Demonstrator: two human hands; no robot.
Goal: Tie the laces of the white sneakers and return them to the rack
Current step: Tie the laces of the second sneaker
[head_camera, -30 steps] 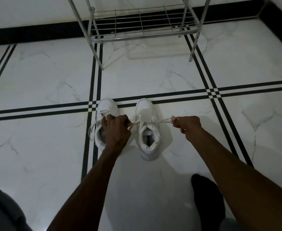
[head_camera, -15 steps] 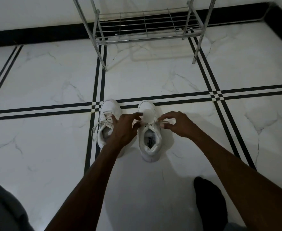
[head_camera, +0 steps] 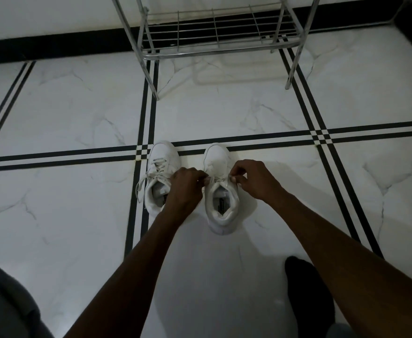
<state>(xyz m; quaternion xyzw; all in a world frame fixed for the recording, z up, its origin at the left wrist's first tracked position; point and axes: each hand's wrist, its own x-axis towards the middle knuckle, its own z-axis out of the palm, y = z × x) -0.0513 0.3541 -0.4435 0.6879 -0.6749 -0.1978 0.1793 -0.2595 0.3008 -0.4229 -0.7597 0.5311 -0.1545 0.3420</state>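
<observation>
The right-hand white sneaker [head_camera: 220, 191] is shown standing on the marble floor [head_camera: 78, 118], toe toward the steel shoe rack [head_camera: 214, 32], with its two lace ends [head_camera: 218, 178] pinched, one in the closed fingertips of the left hand [head_camera: 185, 186] and one in those of the right hand [head_camera: 253, 179]. The hands are held close together just above the tongue, one at either side of the eyelets, presumably so that a knot can be formed. The left-hand sneaker [head_camera: 160, 176], just outside the left hand's grip, is seen with its lace [head_camera: 142, 182] trailing loose, so neither shoe is judged ready for the rack, which stands well beyond both hands.
</observation>
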